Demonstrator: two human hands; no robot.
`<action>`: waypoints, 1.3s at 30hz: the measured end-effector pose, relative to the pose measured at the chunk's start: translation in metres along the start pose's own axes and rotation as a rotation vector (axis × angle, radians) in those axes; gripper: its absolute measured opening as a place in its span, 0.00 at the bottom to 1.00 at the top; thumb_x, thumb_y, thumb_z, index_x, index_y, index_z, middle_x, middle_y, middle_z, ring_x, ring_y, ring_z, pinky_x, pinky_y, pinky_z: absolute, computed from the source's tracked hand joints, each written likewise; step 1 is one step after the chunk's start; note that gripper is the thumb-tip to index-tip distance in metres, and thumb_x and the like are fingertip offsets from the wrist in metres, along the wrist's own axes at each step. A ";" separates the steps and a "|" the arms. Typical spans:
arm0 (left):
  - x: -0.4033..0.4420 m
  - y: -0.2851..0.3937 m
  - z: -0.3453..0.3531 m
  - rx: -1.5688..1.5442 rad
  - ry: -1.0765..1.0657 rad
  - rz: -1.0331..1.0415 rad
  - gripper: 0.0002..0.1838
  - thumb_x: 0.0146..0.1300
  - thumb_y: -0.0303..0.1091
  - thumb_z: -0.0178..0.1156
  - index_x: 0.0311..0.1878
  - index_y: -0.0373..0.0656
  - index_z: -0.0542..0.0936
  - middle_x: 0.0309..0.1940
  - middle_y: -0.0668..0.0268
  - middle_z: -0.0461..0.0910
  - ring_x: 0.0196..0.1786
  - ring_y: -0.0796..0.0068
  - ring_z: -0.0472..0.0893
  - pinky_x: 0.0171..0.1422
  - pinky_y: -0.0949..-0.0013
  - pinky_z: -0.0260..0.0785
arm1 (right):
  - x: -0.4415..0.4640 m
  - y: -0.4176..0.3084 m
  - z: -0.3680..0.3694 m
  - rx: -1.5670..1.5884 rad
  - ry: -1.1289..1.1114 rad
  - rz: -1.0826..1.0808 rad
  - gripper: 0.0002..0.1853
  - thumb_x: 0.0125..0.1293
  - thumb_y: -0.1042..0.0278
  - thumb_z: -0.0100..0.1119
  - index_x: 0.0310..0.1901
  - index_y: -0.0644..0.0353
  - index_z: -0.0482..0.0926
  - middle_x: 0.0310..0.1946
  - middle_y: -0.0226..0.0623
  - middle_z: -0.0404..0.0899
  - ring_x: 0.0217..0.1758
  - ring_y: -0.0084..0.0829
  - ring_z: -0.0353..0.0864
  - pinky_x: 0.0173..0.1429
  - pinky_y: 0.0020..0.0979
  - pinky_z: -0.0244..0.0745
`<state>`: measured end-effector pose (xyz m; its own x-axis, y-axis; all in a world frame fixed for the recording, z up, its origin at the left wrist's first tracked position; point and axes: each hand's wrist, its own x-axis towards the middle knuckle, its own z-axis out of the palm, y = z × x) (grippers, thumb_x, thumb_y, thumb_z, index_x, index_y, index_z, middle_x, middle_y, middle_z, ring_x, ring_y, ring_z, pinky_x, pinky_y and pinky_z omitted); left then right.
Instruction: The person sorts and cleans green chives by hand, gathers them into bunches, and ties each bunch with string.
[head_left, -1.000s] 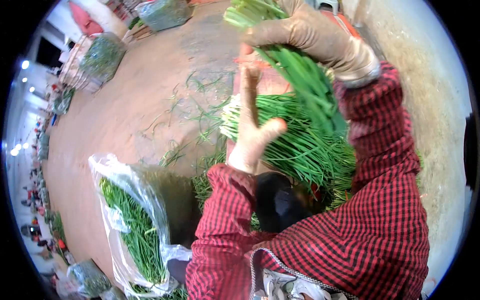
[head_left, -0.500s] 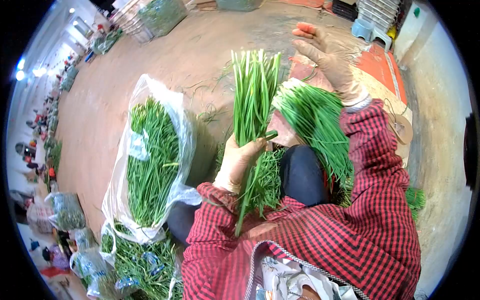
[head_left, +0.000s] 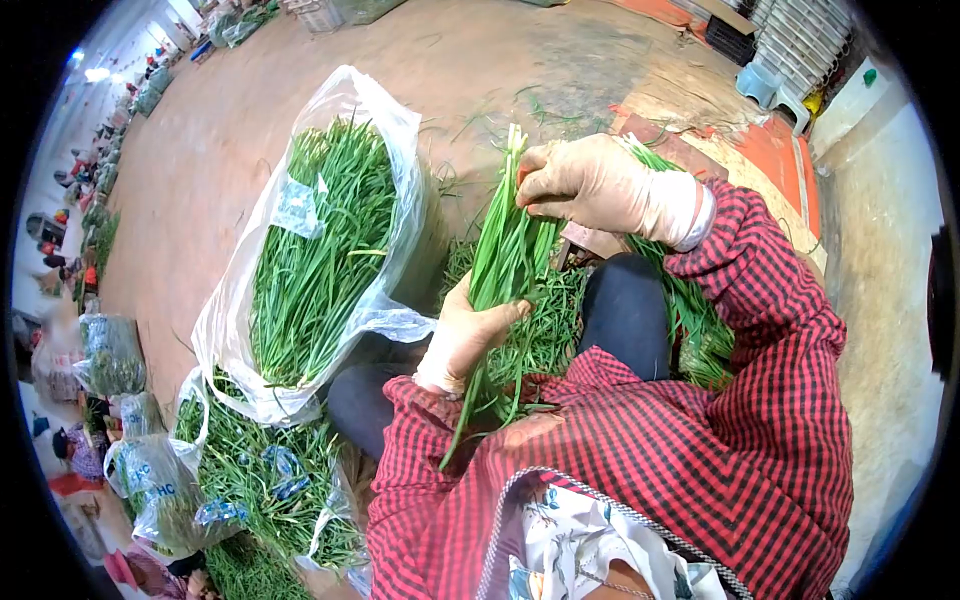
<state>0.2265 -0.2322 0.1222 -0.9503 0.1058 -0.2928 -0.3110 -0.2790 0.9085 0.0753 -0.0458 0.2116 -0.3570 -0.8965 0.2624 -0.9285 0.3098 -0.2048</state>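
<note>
My left hand [head_left: 465, 332], in a pale glove, is closed around the lower part of a bunch of garlic chives [head_left: 497, 258], which stands nearly upright with its white ends at the top. At the bunch's upper right, my gloved right hand [head_left: 592, 180] has its fingers pinched together on some of the stems. Its fingertips are partly hidden. Behind my right wrist and sleeve lies a larger pile of chives [head_left: 690, 305], beside my dark-trousered knee [head_left: 626, 310]. Loose green leaves [head_left: 545, 345] lie below the bunch, between my legs.
To my left stands a clear plastic bag [head_left: 402, 135] full of chives, with a heap of loose greens [head_left: 265, 470] nearer me. Tied bags [head_left: 150, 485] line the far left. Stacked crates [head_left: 800, 45] and a blue stool [head_left: 757, 83] stand by the right wall.
My right hand has come down and left from raised and open to pinch stems of the bunch. The held bunch looks thinner at its top. The view has shifted.
</note>
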 end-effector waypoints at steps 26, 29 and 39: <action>-0.058 -0.054 -0.037 0.017 0.306 0.102 0.15 0.56 0.33 0.72 0.44 0.41 0.80 0.26 0.70 0.82 0.16 0.87 0.68 0.18 0.80 0.56 | 0.035 -0.025 0.024 0.861 0.187 0.434 0.11 0.72 0.66 0.55 0.48 0.64 0.79 0.23 0.30 0.81 0.23 0.18 0.80 0.27 0.19 0.74; -0.052 -0.060 -0.034 0.045 0.291 0.134 0.19 0.55 0.29 0.72 0.50 0.39 0.79 0.36 0.70 0.83 0.29 0.85 0.76 0.33 0.78 0.68 | 0.036 0.017 -0.001 0.902 0.378 0.471 0.18 0.68 0.60 0.60 0.51 0.65 0.78 0.33 0.36 0.83 0.31 0.23 0.83 0.34 0.22 0.78; -0.046 -0.066 -0.018 0.309 0.296 0.184 0.29 0.55 0.24 0.69 0.62 0.36 0.74 0.49 0.67 0.82 0.51 0.80 0.78 0.59 0.74 0.69 | 0.043 -0.030 0.031 -0.137 -0.454 0.047 0.20 0.62 0.47 0.60 0.40 0.58 0.83 0.41 0.41 0.81 0.51 0.46 0.78 0.58 0.46 0.69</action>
<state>0.2901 -0.2361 0.0702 -0.9666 -0.2079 -0.1499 -0.1604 0.0345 0.9864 0.0909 -0.1031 0.1992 -0.3467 -0.9187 -0.1894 -0.9281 0.3652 -0.0727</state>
